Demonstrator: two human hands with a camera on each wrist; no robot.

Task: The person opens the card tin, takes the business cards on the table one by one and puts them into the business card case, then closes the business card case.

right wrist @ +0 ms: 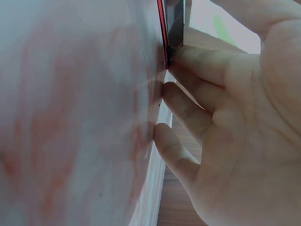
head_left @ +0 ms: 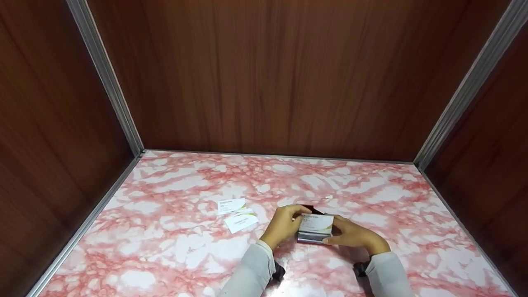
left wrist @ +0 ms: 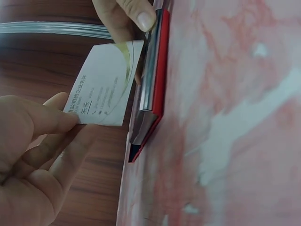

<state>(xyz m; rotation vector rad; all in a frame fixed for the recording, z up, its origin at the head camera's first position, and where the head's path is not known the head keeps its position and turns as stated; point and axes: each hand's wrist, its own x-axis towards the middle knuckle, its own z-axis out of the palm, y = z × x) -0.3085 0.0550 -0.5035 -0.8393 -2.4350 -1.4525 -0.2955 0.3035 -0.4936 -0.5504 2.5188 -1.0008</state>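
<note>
My left hand (head_left: 284,225) pinches a white business card (head_left: 317,223) between thumb and fingers at one end. The card has printed text and a yellow-green curved stripe; it stands tilted over a card case (head_left: 310,238), its far edge at the case's opening in the left wrist view. Red outside, with dark and silvery parts inside, the case (left wrist: 157,70) lies on the table. At its right side my right hand (head_left: 355,236) grips it, the thumb on the near edge. In the right wrist view that hand's other fingers (right wrist: 176,148) rest against the tabletop.
Two more business cards, an upper one (head_left: 231,206) and a lower one (head_left: 242,222), lie overlapping left of the hands. The red-and-white marbled table (head_left: 165,255) is bounded by brown wood-grain panels (head_left: 255,82) with grey metal rails (head_left: 109,78) at the corners.
</note>
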